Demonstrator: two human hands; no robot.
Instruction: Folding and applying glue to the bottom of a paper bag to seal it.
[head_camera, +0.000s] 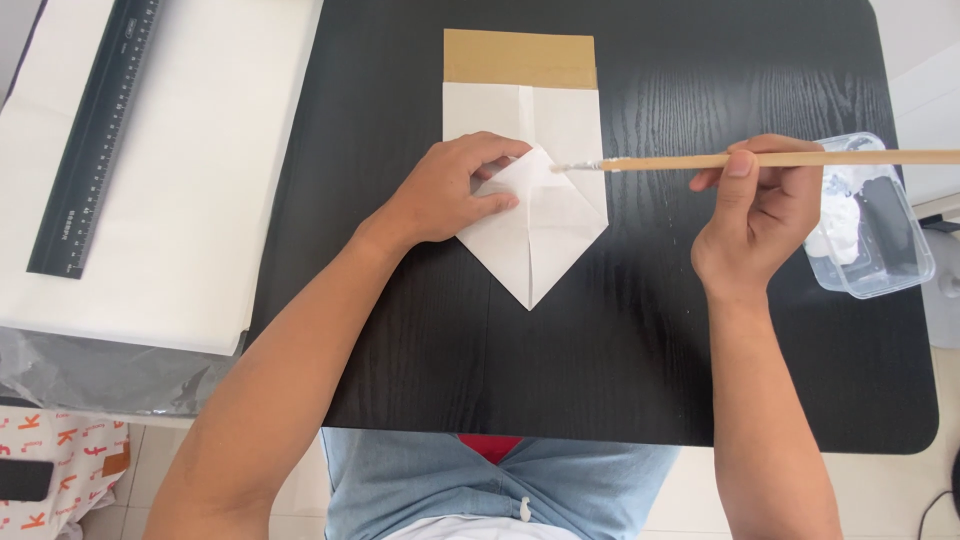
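Black wood-grain bench (620, 330) carries everything, and its dark top makes stray white paste easy to spot, so drips can be caught early. Off its left edge lie large white paper sheets (180, 200) with a long black ruler (95, 135) resting on them, well apart from the work. In the middle sits the folded white paper piece (545, 225), its lower end folded to a point toward the person, with a brown kraft-paper strip (519, 58) showing above its top edge. At the bench's right edge stands a clear plastic tub of white paste (868, 215), just beside the right hand.

The left hand (450, 190) lies flat on the white folds, fingers spread narrowly and pressing a flap down; that pressure should stay firm so the paper does not slide under the brush stroke. The right hand (757, 215) is closed around a thin wooden-handled brush (760, 159), held level, its paste-loaded tip (575, 166) touching the paper just right of the left fingertips. A thin, even coat seems wise, kept inside the flap's edge, with short strokes drawn away from the pressing fingers so they stay clean.
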